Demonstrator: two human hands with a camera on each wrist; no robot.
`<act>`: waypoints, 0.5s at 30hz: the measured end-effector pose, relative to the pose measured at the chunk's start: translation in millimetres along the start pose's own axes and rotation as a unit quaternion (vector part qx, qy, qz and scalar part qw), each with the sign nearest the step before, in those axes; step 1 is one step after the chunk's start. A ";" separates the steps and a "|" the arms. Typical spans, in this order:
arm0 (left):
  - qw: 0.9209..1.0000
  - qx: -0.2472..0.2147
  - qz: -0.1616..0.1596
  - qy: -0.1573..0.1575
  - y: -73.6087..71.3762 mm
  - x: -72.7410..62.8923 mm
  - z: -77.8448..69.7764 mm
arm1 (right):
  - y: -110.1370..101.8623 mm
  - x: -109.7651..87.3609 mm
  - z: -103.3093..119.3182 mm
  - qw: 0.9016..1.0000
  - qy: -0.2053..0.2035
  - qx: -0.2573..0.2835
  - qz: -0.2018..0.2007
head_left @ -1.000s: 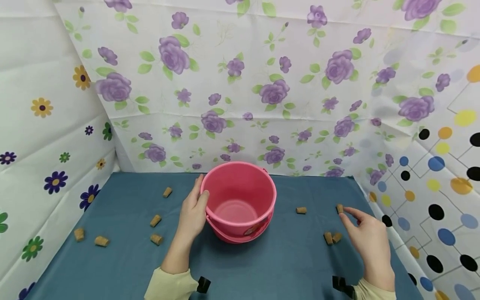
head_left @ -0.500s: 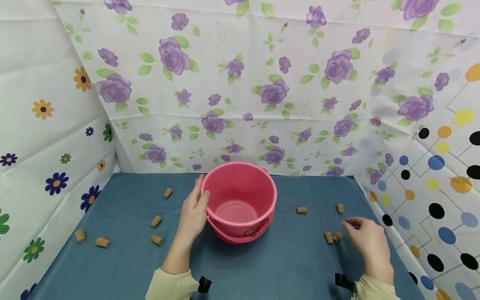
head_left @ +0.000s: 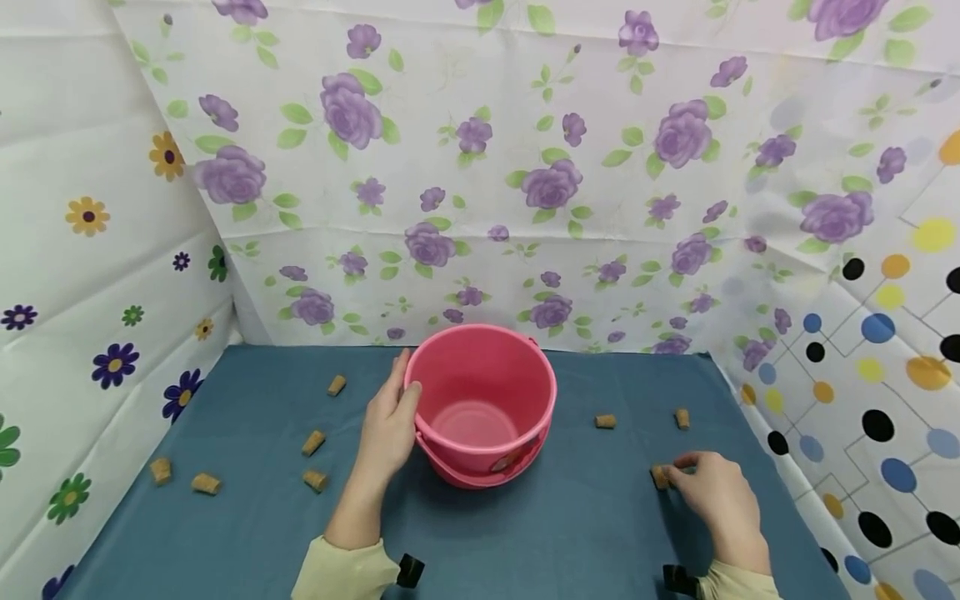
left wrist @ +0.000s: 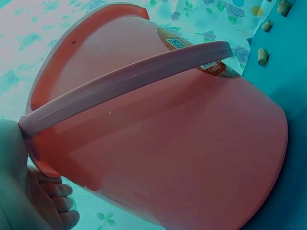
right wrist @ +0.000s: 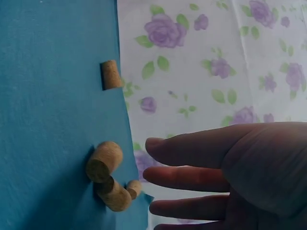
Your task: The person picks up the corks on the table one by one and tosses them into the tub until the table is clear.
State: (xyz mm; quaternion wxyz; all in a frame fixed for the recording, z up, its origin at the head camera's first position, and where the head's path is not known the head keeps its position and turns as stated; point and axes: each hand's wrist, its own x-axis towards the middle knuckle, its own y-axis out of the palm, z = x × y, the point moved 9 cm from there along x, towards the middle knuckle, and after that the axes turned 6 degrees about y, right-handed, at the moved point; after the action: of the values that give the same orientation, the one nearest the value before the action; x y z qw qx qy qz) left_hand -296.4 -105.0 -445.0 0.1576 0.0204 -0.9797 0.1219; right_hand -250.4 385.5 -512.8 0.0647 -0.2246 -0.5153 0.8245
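Observation:
My left hand grips the left rim of a pink bucket, thumb over the edge and fingers along the outside. In the left wrist view the bucket's handle hangs down across its wall. Over on the right, my right hand hovers by a pair of corks, its fingertips overlapping them in the head view; one cork shows beside the fingertips. From the right wrist, the fingers look straight and hold nothing, with that pair, a near cork and another cork, just beyond.
Two more corks lie right of the bucket, a standing cork and a lying cork. Several corks are scattered on the left of the blue cloth. A flowered sheet rises behind, with patterned sheets at both sides.
My right hand has let go of the far right cork, drawn back, and moved left to the pair of corks. My left hand and the bucket have stayed in place.

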 end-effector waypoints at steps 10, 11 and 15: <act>1.000 0.007 0.002 -0.004 0.4 -0.9 0.1 | 13.1 1.9 5.3 1.000 0.006 -0.016 0.006; 1.000 0.007 0.003 -0.005 0.3 -1.1 0.2 | 14.4 2.4 5.6 1.000 0.005 -0.018 0.008; 1.000 0.005 0.002 -0.002 -0.5 -1.3 -1.3 | 18.1 4.1 6.8 1.000 -0.001 -0.026 0.006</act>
State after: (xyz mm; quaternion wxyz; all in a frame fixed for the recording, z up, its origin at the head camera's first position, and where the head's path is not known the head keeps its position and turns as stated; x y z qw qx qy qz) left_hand -294.7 -105.1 -444.1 0.1554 0.0199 -0.9794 0.1270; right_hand -254.8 373.0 -527.5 0.0533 -0.2290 -0.5352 0.8114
